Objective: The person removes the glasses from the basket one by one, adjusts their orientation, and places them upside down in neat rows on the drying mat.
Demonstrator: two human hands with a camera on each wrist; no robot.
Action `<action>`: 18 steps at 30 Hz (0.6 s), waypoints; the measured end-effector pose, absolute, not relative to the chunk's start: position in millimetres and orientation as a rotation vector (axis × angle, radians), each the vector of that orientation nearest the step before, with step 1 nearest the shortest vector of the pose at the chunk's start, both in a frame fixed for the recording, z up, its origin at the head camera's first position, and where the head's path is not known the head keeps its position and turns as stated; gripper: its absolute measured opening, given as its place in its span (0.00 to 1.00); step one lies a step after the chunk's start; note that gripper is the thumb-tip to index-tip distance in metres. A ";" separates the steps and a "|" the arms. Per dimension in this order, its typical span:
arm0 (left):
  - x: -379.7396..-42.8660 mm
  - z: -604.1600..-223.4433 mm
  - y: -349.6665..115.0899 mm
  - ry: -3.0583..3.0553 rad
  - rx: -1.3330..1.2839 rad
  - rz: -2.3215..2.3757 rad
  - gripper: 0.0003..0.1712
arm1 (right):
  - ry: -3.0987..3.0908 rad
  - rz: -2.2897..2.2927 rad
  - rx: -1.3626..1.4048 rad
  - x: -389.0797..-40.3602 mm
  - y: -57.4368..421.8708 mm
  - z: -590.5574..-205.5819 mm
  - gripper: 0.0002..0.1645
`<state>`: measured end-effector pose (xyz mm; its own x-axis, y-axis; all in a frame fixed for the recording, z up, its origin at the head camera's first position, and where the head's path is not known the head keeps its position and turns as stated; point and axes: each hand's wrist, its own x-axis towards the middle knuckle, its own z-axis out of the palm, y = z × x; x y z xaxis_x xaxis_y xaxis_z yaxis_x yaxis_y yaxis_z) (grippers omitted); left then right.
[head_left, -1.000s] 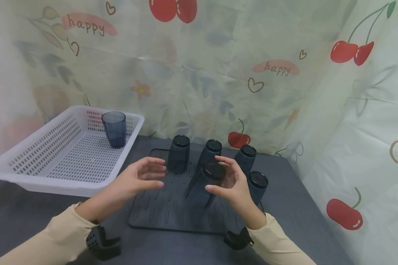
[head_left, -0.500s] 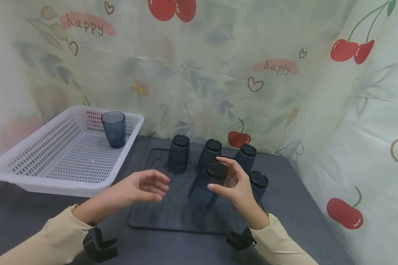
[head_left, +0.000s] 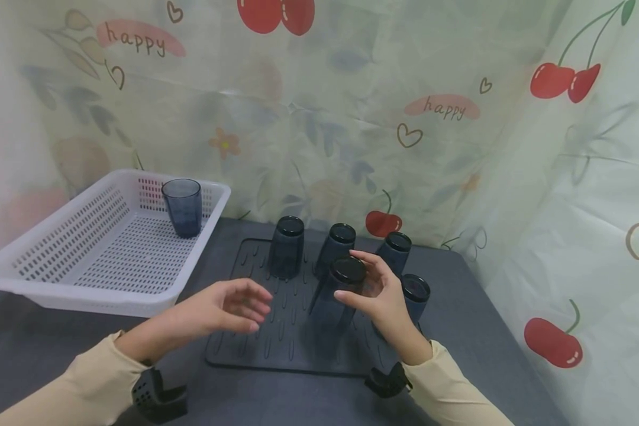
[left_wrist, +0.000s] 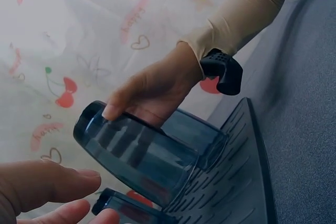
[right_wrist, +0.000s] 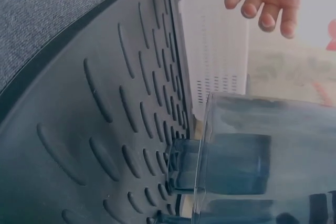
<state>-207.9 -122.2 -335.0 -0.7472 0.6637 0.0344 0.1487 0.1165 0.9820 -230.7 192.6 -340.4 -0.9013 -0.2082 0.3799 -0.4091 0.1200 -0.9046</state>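
My right hand [head_left: 378, 299] grips a dark blue drinking glass [head_left: 332, 299] near its base, which points up. In the left wrist view the glass [left_wrist: 136, 150] leans a little, its rim down close to the black ridged mat [head_left: 255, 349]; I cannot tell whether it touches. My left hand [head_left: 223, 307] hovers over the mat's left side, fingers loosely bent, holding nothing. Upside-down glasses stand behind and beside the held one: a left glass [head_left: 286, 251], a middle glass [head_left: 332, 245], a back right glass [head_left: 396, 254] and a front right glass [head_left: 416, 299], partly hidden by my hand.
On the left stands a white perforated basket [head_left: 202, 251] with one upright blue glass [head_left: 185, 210] inside its far right corner. The grey tabletop [head_left: 266, 402] surrounds the mat. A patterned curtain [head_left: 330, 160] hangs behind the table and at its right.
The held glass has shifted slightly right and turned from tilted to nearly upright, base up, lowering toward the mat. My left hand has dropped slightly, nearer me.
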 end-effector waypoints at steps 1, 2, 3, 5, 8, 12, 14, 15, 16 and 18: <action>-207.9 -335.6 -122.5 1.987 0.787 1.667 0.28 | -2.237 1.875 0.603 -231.3 192.8 -340.6 0.44; -208.0 -336.2 -122.8 1.987 0.788 1.666 0.28 | -2.245 1.871 0.587 -231.9 192.9 -340.8 0.44; -208.0 -336.8 -122.9 1.987 0.790 1.666 0.28 | -2.254 1.864 0.570 -232.6 193.1 -341.2 0.44; -208.1 -337.6 -123.2 1.987 0.789 1.666 0.28 | -2.272 1.844 0.543 -234.1 193.2 -341.9 0.44; -207.8 -338.2 -123.4 1.989 0.788 1.665 0.28 | -2.289 1.831 0.519 -236.7 193.4 -344.4 0.44; -207.3 -338.4 -123.2 1.990 0.792 1.666 0.28 | -2.296 1.842 0.495 -240.0 193.2 -348.8 0.45; -207.2 -338.6 -123.3 1.987 0.788 1.666 0.28 | -2.305 1.841 0.483 -241.4 192.8 -351.0 0.46; -207.3 -338.8 -123.4 1.985 0.785 1.666 0.28 | -2.312 1.839 0.472 -241.7 192.6 -351.9 0.46; -207.5 -339.1 -123.5 1.981 0.782 1.667 0.28 | -2.322 1.832 0.460 -242.1 192.4 -352.7 0.46; -207.6 -339.7 -123.5 1.974 0.773 1.668 0.28 | -2.348 1.812 0.433 -242.6 192.2 -354.4 0.46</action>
